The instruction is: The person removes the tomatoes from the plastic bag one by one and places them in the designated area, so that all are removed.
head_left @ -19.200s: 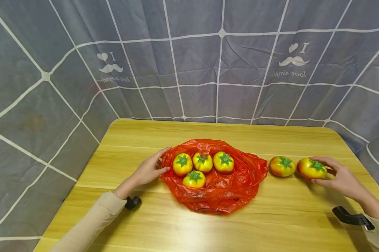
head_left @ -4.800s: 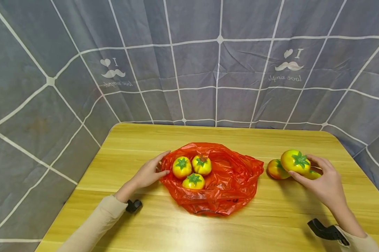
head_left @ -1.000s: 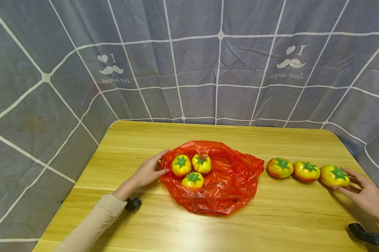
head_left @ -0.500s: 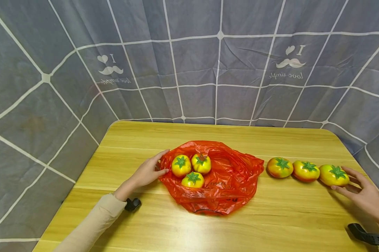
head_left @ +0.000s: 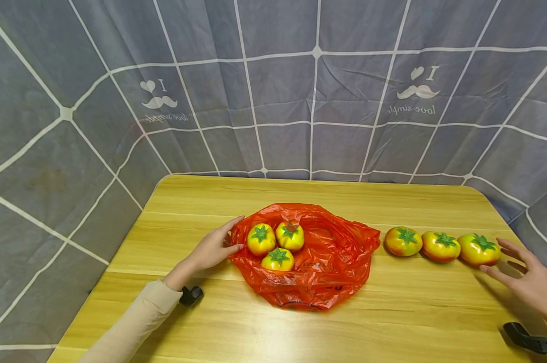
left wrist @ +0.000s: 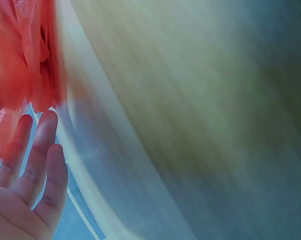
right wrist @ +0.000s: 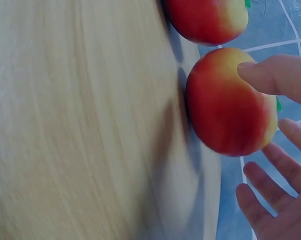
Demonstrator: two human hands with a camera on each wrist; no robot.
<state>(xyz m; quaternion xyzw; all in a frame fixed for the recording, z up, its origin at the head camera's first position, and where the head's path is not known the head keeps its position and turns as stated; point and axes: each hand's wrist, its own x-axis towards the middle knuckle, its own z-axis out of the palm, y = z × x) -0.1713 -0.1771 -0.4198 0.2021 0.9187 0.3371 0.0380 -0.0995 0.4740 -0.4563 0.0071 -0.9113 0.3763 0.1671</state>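
**Open right hand (head_left: 528,282) at the end of a row of three persimmon-like fruits**

The end fruit (head_left: 475,250), yellow shading to red beneath a green star-shaped calyx, rests on the table at the right of the row. The right hand is released: thumb and fingers are spread about the fruit's outer side without closing on it. In the right wrist view the thumb overlaps the fruit; whether the two touch cannot be told. To its left lie the middle fruit (head_left: 440,247) and the inner fruit (head_left: 402,242), set so close that contact between neighbours is uncertain. The inner fruit sits just beside a red plastic bag (head_left: 301,288), spread open with its rim crumpled. Three similar fruits (head_left: 261,239) cluster in the bag's left part, calyxes upward. The left hand (head_left: 210,249) lies at the bag's left edge, fingers extended and loosely parted, as the left wrist view confirms; it is not clenched. A black strapped device (head_left: 192,296) shows at the left wrist and another (head_left: 530,340) at the right; a beige sleeve (head_left: 128,322) covers the left forearm. All rests on a wood-grained table (head_left: 237,333), bordered by a grey curtain (head_left: 282,91) with white grid lines and mirror-reversed lettering.
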